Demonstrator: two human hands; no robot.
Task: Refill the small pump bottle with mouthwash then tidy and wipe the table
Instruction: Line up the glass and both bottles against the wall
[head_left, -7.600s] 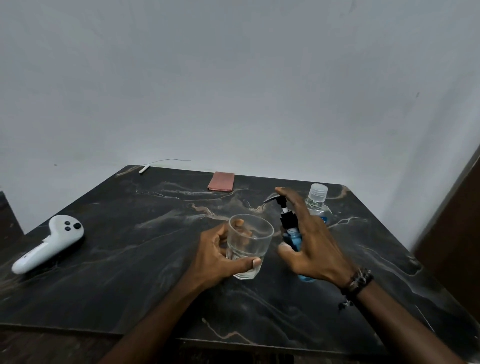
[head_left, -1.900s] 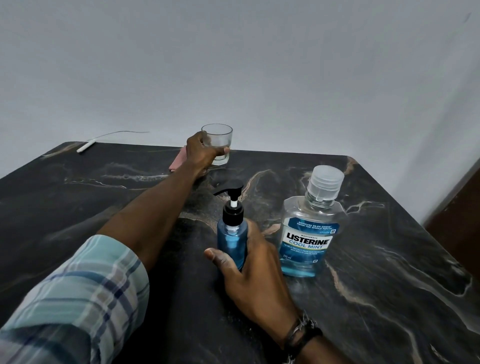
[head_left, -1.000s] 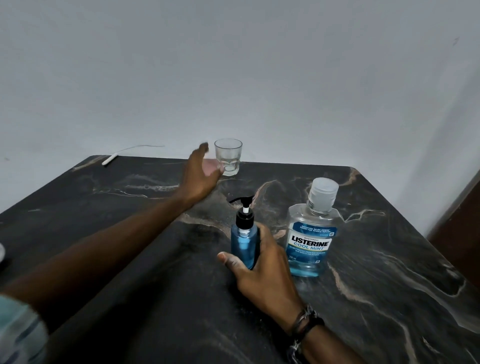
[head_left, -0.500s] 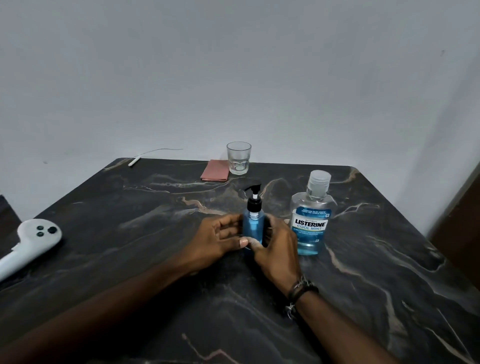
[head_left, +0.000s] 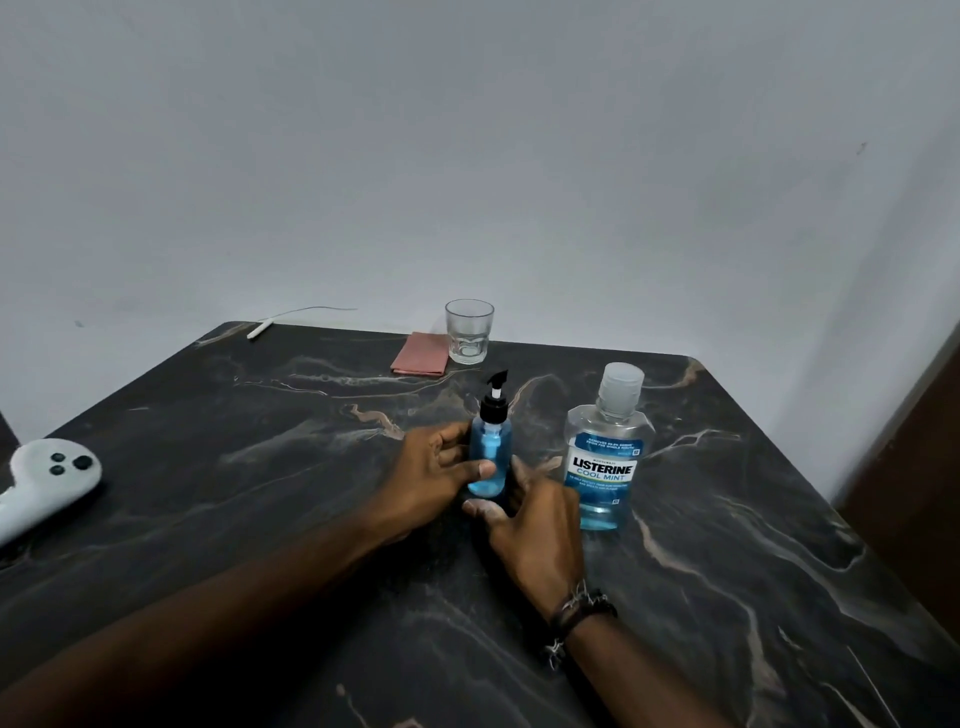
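Right wrist: ringed by a dark beaded bracelet (head_left: 581, 609), nearest the camera.
Right hand (head_left: 535, 535): low on the table, fingers loosely curved behind and to the right of the pump bottle's base, thumb pointing left in front of it; whether the fingers actually close on the bottle cannot be told.
Left hand (head_left: 427, 480): reaching in from the left, thumb laid across the front of the pump bottle, fingers curled round its far side, gripping the body.
Pump bottle (head_left: 489, 452): small, upright on the table between both hands, filled with blue liquid, black pump head on top with nozzle pointing up and right.
Mouthwash bottle (head_left: 604, 457): just right of the pump bottle, upright, clear cap on, blue "Listerine Cool Mint" label facing the camera, blue liquid filling only the lower part.
Table (head_left: 234, 519): dark marble-patterned top with pale veins.
White controller (head_left: 44, 480): lying at the left edge, well apart from the hands.
Pink cloth (head_left: 420, 354): folded flat near the far edge.
Glass (head_left: 468, 331): clear tumbler, upright, just right of the pink cloth, appearing to touch its corner.
White cable (head_left: 291, 318): thin, trailing off the far left corner against the wall.
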